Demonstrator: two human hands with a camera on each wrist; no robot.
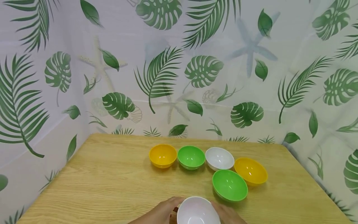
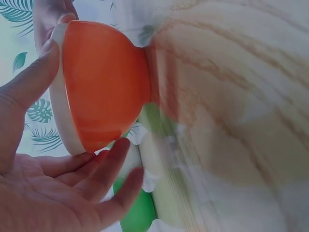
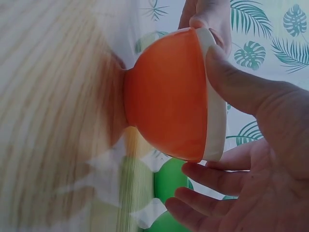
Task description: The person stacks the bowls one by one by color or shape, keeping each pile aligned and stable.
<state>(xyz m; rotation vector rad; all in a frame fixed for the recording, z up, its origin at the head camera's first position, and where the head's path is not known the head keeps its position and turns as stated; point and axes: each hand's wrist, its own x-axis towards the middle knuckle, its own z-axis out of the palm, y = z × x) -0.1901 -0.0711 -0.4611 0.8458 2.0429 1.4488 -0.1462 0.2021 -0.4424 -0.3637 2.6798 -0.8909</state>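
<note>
At the bottom of the head view, a white bowl [image 1: 198, 211] sits between my left hand [image 1: 163, 211] and my right hand [image 1: 227, 214]. Both wrist views show its white rim above an orange bowl [image 2: 104, 87], in which it appears nested. The orange bowl's foot meets the tabletop. My left thumb [image 2: 41, 67] lies on the white rim, its fingers around the near side. On the opposite side, the right thumb [image 3: 231, 77] also crosses the rim, and fingertips touch the wall below. Just beyond the right hand stands a green bowl [image 1: 230, 185].
Behind, a yellow bowl [image 1: 163, 156], a second green bowl [image 1: 191, 157], another white bowl [image 1: 219, 159] and a second yellow bowl [image 1: 250, 171] form a row. They stand on a wood-grain table [image 1: 106, 174]. A leaf-patterned sheet [image 1: 167, 40] hangs around its back and sides.
</note>
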